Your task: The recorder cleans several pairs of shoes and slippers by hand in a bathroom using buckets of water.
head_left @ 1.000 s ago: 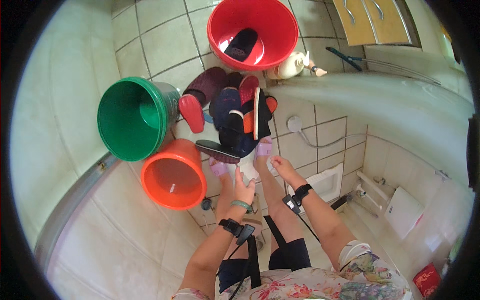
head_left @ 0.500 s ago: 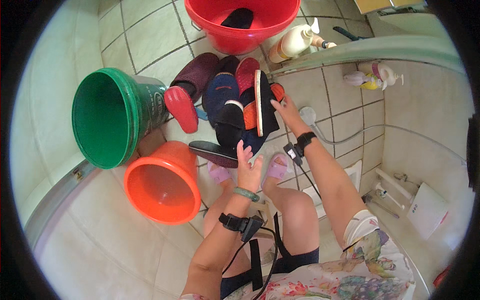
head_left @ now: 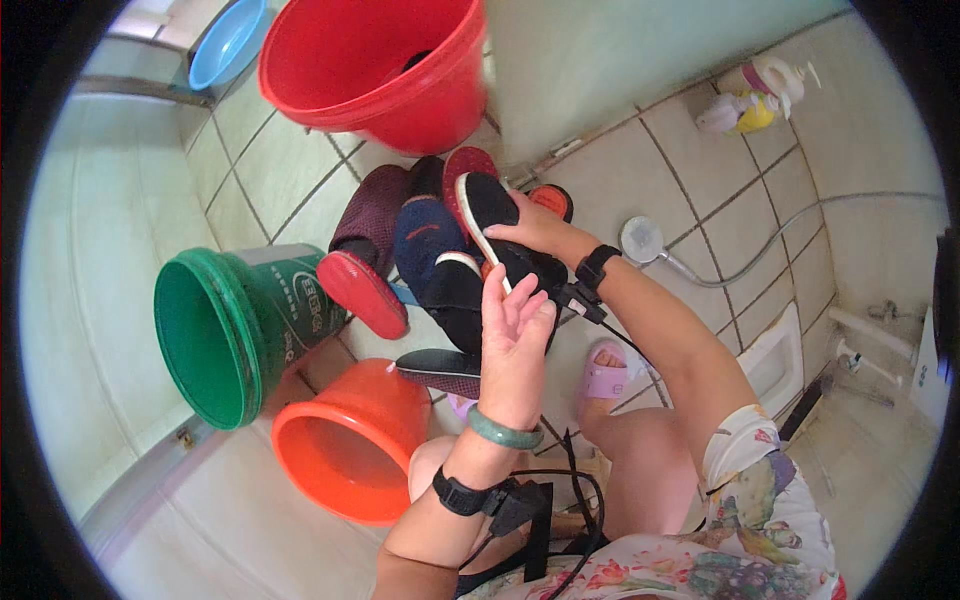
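My right hand (head_left: 543, 228) grips a black shoe (head_left: 490, 203) with a white sole edge, thumb on its near side. The shoe leans on its side over a pile of footwear. Palm up with fingers loosely apart, my left hand (head_left: 515, 345) holds nothing and hovers at the near side of the pile. Left of the gripped shoe lie a navy shoe (head_left: 425, 235), a dark red mesh shoe (head_left: 370, 215) and a red-soled shoe (head_left: 365, 295). A black shoe with a mesh sole (head_left: 440, 370) lies beside my left hand. An orange-lined shoe (head_left: 552, 200) shows behind my right hand.
A red bucket (head_left: 375, 100) stands beyond the pile with something dark inside. A green bucket (head_left: 205, 340) and an orange bucket (head_left: 350, 440) lie tipped at the left. A shower head (head_left: 642, 240) and bottles (head_left: 755, 105) are at the right; a blue basin (head_left: 228, 45) is far left.
My right hand has moved from beside the pile onto the black shoe and closed on it. The shoe has tilted toward the left. The whole view has shifted.
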Demonstrator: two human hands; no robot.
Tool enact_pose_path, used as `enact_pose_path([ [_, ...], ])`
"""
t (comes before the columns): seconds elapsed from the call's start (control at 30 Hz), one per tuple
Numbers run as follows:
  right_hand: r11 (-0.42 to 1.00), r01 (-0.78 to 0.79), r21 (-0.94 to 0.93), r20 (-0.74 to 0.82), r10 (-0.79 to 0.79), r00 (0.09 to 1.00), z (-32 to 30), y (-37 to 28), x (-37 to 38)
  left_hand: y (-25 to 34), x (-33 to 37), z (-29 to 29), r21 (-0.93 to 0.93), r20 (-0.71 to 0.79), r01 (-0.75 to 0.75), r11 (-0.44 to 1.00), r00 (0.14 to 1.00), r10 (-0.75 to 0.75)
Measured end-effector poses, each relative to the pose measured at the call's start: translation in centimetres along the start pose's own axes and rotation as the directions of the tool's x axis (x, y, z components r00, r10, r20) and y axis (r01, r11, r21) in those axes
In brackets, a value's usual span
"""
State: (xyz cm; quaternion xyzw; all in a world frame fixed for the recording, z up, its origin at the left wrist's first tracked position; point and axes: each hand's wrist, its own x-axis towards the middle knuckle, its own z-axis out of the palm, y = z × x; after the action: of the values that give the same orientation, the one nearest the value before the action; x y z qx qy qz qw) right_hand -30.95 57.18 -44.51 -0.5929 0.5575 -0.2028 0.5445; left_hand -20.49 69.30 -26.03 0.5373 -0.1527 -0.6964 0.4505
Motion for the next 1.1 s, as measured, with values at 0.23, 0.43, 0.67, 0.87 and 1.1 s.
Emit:
enact_pose_path([
  [0.23,0.990,0.062,-0.128,0.060,-0.055,0.997,-0.7,0.5,-1.1,-0.1,0.1,0.5,0.046,0.039,0.009,0.999,0.999,-0.011],
  [0.43,0.998,0.003,-0.069,0.016,-0.002,1.000,-1.4,-1.1,-5.2,-1.8,1.1,-0.8,0.173,0.044,-0.081,0.982,0.996,0.074],
  [0.67,0.894,-0.103,0.436,-0.076,0.150,0.986,-5.0,-2.7,-11.2,-1.0,-2.7,1.1,0.966,0.219,-0.248,0.067,0.931,0.292],
  [0.87,0.711,-0.077,0.699,-0.164,0.264,0.951,-9.7,-10.7,-19.0,-1.6,-5.2,1.8,0.824,0.413,-0.529,0.202,0.806,0.423],
  [1.1,0.984,-0.035,0.173,-0.551,0.126,0.825,-17.7,-11.6,-25.9,-1.0,-4.1,1.3,0.379,0.467,-0.429,0.820,0.854,0.231],
])
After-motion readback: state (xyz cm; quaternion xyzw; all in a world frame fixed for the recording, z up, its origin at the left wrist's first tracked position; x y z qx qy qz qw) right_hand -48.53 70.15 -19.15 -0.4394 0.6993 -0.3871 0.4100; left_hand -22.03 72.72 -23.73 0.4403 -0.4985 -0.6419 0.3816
